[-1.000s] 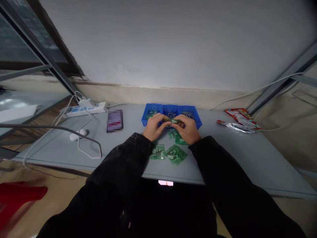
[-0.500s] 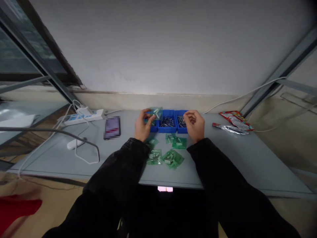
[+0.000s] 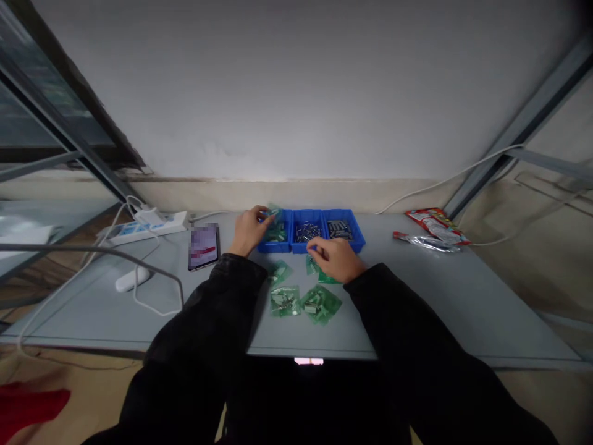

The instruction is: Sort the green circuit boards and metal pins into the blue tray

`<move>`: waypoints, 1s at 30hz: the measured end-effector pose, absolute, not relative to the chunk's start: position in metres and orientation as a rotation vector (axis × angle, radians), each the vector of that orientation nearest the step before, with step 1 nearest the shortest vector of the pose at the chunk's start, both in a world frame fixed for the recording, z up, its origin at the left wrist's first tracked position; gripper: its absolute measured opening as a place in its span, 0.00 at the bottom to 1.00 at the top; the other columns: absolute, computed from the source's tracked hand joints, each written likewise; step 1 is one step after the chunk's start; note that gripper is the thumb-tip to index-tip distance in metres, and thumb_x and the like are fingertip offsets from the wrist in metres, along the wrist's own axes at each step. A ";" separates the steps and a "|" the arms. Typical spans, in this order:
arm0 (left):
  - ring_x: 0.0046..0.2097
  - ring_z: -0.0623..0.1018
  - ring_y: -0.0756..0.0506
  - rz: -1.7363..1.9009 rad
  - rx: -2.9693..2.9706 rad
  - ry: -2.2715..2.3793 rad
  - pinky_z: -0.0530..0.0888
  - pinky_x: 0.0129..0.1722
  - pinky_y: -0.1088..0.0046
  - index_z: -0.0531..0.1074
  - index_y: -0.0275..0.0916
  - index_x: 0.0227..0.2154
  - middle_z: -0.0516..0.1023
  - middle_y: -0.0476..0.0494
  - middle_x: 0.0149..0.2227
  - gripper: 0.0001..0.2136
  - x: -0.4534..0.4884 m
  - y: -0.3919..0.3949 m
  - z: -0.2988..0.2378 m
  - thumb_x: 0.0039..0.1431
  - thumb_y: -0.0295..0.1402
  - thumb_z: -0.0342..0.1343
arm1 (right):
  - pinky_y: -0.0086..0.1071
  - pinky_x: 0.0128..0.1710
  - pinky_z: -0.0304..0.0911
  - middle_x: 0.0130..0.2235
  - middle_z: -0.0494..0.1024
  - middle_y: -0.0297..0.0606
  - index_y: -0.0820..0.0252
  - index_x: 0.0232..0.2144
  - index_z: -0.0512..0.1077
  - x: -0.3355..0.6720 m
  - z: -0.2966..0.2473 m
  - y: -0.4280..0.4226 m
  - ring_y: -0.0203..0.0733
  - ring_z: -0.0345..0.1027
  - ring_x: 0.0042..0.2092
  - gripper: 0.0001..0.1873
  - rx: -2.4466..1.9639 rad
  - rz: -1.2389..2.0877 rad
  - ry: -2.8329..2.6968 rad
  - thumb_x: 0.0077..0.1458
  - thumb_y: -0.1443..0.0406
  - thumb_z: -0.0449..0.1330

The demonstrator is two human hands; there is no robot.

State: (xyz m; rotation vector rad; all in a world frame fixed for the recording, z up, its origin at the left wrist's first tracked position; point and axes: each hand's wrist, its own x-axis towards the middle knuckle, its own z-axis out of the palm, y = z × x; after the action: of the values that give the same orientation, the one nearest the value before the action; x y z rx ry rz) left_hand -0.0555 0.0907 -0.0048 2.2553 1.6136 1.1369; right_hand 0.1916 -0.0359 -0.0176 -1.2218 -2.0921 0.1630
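Observation:
My left hand [image 3: 250, 231] pinches a small green plastic bag [image 3: 274, 214] above the left blue bin [image 3: 274, 249], which has more green bags in it. My right hand [image 3: 337, 256] has its fingertips together at the front edge of the middle blue bin [image 3: 298, 248]. Whatever those fingers may hold is too small or hidden to make out. Small shiny metal screws [image 3: 307, 231] fill the middle bin. Grey metal cylindrical pieces [image 3: 340, 228] lie in the right blue bin [image 3: 360, 241]. Several filled green bags [image 3: 321, 304] rest on the table before the bins, some partly covered by my right hand.
A phone [image 3: 204, 246] and a power strip [image 3: 152, 228] with white cables lie at left, near a white plug-like device [image 3: 132, 279]. On the right are a red snack packet [image 3: 438, 224] and a silver wrapper [image 3: 428, 242]. A wall stands behind the grey table [image 3: 426, 303].
My right hand has moved left and nearer, from the right bin to the front of the middle one. My left hand has shifted left with the green bag, which is now turned more upright.

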 end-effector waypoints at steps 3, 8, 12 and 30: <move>0.47 0.75 0.35 1.274 2.432 1.695 0.68 0.50 0.57 0.76 0.40 0.48 0.80 0.36 0.47 0.20 -0.051 0.086 0.000 0.58 0.47 0.63 | 0.30 0.31 0.52 0.23 0.73 0.29 0.55 0.37 0.77 0.190 -0.019 -0.037 0.36 0.66 0.26 0.05 -1.283 0.135 -2.221 0.61 0.66 0.60; 0.46 0.74 0.36 1.154 2.627 1.558 0.66 0.51 0.56 0.78 0.42 0.44 0.80 0.38 0.42 0.14 -0.045 0.074 0.005 0.68 0.43 0.51 | 0.31 0.29 0.49 0.22 0.74 0.31 0.53 0.35 0.79 0.192 -0.021 -0.036 0.37 0.66 0.26 0.06 -1.422 0.110 -2.332 0.59 0.59 0.64; 0.46 0.76 0.36 0.881 2.730 1.481 0.65 0.53 0.54 0.79 0.40 0.38 0.81 0.37 0.43 0.18 -0.043 0.076 -0.004 0.70 0.43 0.47 | 0.32 0.29 0.52 0.26 0.77 0.35 0.53 0.42 0.78 0.194 -0.025 -0.036 0.42 0.70 0.29 0.18 -1.491 0.056 -2.372 0.55 0.49 0.66; 0.56 0.74 0.39 0.561 2.767 1.472 0.51 0.66 0.46 0.77 0.42 0.45 0.80 0.41 0.49 0.20 -0.046 0.077 -0.011 0.74 0.41 0.39 | 0.32 0.32 0.56 0.30 0.80 0.34 0.53 0.50 0.78 0.190 -0.016 -0.040 0.40 0.72 0.32 0.26 -1.527 0.229 -2.485 0.51 0.50 0.67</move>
State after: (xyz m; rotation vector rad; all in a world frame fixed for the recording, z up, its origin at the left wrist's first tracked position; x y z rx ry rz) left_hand -0.0460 0.0767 -0.0112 2.7674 1.4718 0.5610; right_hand 0.1902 -0.0396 -0.0160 -1.5271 -2.4851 0.2291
